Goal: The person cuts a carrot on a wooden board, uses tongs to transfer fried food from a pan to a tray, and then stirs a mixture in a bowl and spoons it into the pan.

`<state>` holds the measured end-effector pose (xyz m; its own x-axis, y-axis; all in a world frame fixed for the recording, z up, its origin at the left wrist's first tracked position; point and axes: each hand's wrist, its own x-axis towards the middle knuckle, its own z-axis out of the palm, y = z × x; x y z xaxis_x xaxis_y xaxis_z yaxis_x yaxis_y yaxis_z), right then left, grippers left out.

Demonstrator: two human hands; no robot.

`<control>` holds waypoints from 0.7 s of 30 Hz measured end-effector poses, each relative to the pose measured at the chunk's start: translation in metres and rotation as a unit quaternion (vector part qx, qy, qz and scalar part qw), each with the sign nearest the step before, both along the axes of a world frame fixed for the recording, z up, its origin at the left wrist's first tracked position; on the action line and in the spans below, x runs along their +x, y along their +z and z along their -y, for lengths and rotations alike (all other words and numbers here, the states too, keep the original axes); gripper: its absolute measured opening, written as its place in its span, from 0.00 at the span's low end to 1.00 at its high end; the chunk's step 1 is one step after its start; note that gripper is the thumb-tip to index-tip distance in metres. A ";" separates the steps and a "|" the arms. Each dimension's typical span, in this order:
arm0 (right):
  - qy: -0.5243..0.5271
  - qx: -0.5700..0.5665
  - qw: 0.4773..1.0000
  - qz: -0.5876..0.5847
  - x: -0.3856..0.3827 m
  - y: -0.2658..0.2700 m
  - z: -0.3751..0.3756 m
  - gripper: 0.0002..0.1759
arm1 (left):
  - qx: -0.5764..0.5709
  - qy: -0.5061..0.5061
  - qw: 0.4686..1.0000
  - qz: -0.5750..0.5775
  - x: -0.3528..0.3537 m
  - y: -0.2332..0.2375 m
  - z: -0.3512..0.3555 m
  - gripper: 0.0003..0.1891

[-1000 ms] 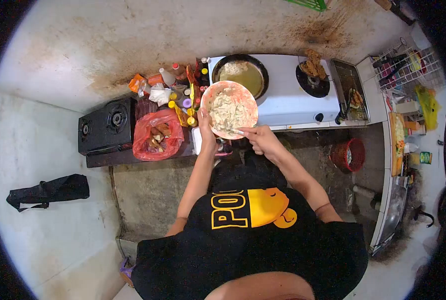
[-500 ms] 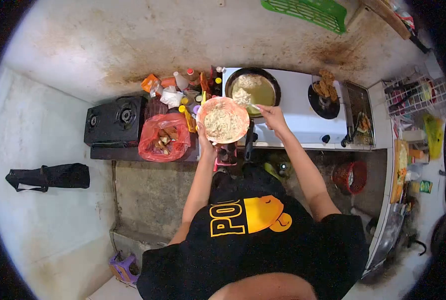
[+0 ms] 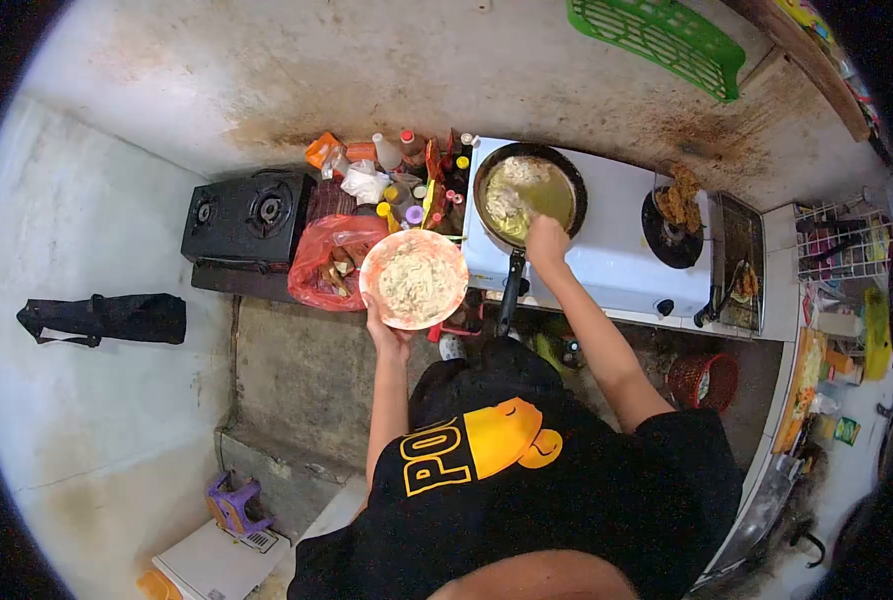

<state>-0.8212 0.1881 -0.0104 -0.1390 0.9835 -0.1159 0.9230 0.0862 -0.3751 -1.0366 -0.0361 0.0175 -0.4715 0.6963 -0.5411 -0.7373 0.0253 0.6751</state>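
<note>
My left hand (image 3: 390,335) grips the edge of a pinkish-white bowl (image 3: 370,288) from below. Pale, lumpy batter (image 3: 416,278) fills it. My right hand (image 3: 546,242) is closed on a spoon over the near rim of a dark frying pan (image 3: 580,190); the spoon is mostly hidden by the hand and batter. A pale lump of batter (image 3: 507,208) lies at the spoon's end, low in the yellowish oil (image 3: 554,200). Another battered piece (image 3: 528,170) sits in the oil toward the back of the pan.
Browned fried pieces (image 3: 679,200) rest above the right burner of the white stove (image 3: 616,220). Left of the bowl are a red plastic bag (image 3: 311,265), bottles (image 3: 387,153) and a black two-burner stove (image 3: 249,220). The pan's handle (image 3: 510,295) juts toward me.
My right hand has moved over the pan and lowered the lump of batter from above the rim into the oil. My left hand has drawn the bowl away from the pan, leftward and nearer me.
</note>
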 end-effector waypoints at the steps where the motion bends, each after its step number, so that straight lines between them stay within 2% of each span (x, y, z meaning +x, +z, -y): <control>1: -0.029 -0.017 0.999 -0.029 0.001 -0.006 0.002 0.14 | 0.011 0.017 1.000 -0.001 -0.002 -0.001 0.004 0.39; 6: -0.016 -0.004 0.998 -0.053 0.006 -0.015 0.008 0.14 | 0.062 0.039 0.997 -0.014 0.000 0.026 0.008 0.34; 11: -0.008 -0.018 0.999 -0.041 0.009 0.003 0.026 0.14 | 0.056 0.034 0.998 0.004 0.001 0.033 0.017 0.34; 13: -0.038 -0.017 0.998 -0.055 0.005 0.010 0.025 0.15 | 0.057 0.041 0.998 0.003 -0.001 0.033 0.015 0.34; 20: -0.058 -0.036 0.995 -0.074 -0.001 -0.013 0.001 0.16 | 0.063 0.035 0.997 -0.011 -0.002 0.038 0.021 0.36; 21: -0.067 -0.043 0.993 -0.082 0.001 0.008 0.000 0.15 | 0.069 0.040 0.996 -0.029 -0.001 0.040 0.024 0.36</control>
<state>-0.8203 0.1881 -0.0022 -0.0313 0.9820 -0.1865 0.8495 -0.0722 -0.5226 -1.0377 -0.0597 0.0573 -0.5567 0.7205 -0.4135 -0.6926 -0.1276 0.7100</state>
